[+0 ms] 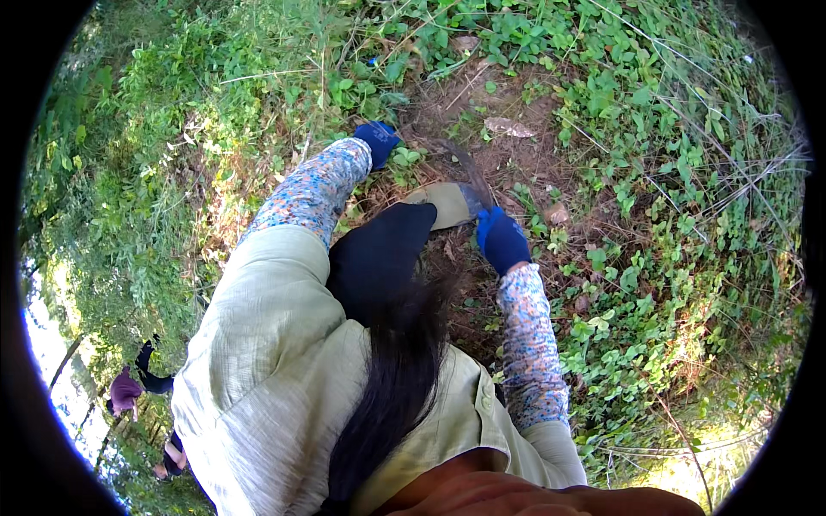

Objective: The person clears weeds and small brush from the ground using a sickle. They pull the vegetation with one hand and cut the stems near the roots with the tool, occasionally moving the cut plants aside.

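Note:
My right hand (502, 240), in a blue work glove, is closed around the handle end of a cutting tool with a long dark blade (474, 169). The blade slants up and leftward over bare soil; its far end blurs into the ground, so its exact shape is unclear. My left hand (377, 144), also gloved in blue, is low among leafy weeds (405, 157) left of the blade. Its fingers face away from me, and whether they grip any stems is hidden. Between the hands is my olive shoe with a grey toe (445, 201), close to the blade.
Brown soil (535, 151) with dry litter and a pale flat piece (510, 127) lies ahead. Green ground cover (619, 129) surrounds it, with dry stalks (742, 180) at right. Two people (126, 390) (173, 456) are farther off at lower left.

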Motion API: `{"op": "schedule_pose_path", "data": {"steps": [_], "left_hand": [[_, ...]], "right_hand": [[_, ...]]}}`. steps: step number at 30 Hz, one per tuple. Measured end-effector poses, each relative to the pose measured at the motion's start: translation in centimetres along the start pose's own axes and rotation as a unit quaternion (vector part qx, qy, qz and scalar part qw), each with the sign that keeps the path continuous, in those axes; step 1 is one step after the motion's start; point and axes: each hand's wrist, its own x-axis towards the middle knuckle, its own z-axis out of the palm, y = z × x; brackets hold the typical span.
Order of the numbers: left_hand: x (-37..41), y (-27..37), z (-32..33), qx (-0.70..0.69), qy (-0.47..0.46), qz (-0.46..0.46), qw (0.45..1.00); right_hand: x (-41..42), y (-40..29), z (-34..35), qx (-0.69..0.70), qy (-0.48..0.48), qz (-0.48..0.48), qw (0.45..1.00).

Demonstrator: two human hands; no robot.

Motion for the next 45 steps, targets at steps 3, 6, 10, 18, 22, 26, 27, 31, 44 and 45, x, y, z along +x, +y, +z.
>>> {"op": "schedule_pose_path", "data": {"steps": [3, 6, 10, 18, 22, 26, 27, 31, 44, 45], "left_hand": [[-5.7, -4.8, 6.7, 0.096, -0.087, -0.073, 0.989], [-17.7, -10.9, 11.9, -0.003, 0.053, -0.381, 0.923], [-31.0, -17.3, 11.5, -0.027, 0.007, -0.495, 0.868], [-27.6, -11.8, 5.7, 0.085, -0.175, -0.334, 0.922], [-30.5, -11.4, 2.6, 0.171, -0.047, -0.339, 0.924], [-36.3, -14.2, -5.3, 0.262, 0.090, -0.359, 0.891], [-37.8, -14.4, -7.5, 0.256, 0.063, -0.393, 0.881], [-37.8, -13.4, -16.1, 0.382, 0.183, -0.309, 0.852], [-23.3, 0.3, -9.1, 0.249, -0.049, 0.097, 0.962], [-24.6, 0.3, -7.1, 0.230, -0.083, 0.164, 0.956]], "right_hand": [[-4.4, 2.6, -3.0, 0.100, 0.065, 0.047, 0.992], [-6.7, 5.5, -4.6, 0.281, 0.208, 0.058, 0.935], [-7.9, 8.1, -4.7, 0.247, 0.187, 0.112, 0.944], [-11.0, 5.6, -0.5, 0.120, 0.174, 0.085, 0.974], [-10.5, 4.5, 1.2, 0.052, 0.173, 0.065, 0.981], [-8.7, 5.5, 3.1, -0.019, 0.160, 0.064, 0.985], [-8.7, 5.9, 3.8, -0.031, 0.167, 0.087, 0.982], [-9.4, 6.9, 6.3, 0.009, 0.207, 0.070, 0.976], [-7.5, -1.0, 15.9, 0.142, 0.133, 0.017, 0.981], [-6.1, -2.0, 15.8, 0.110, 0.133, 0.010, 0.985]]}}
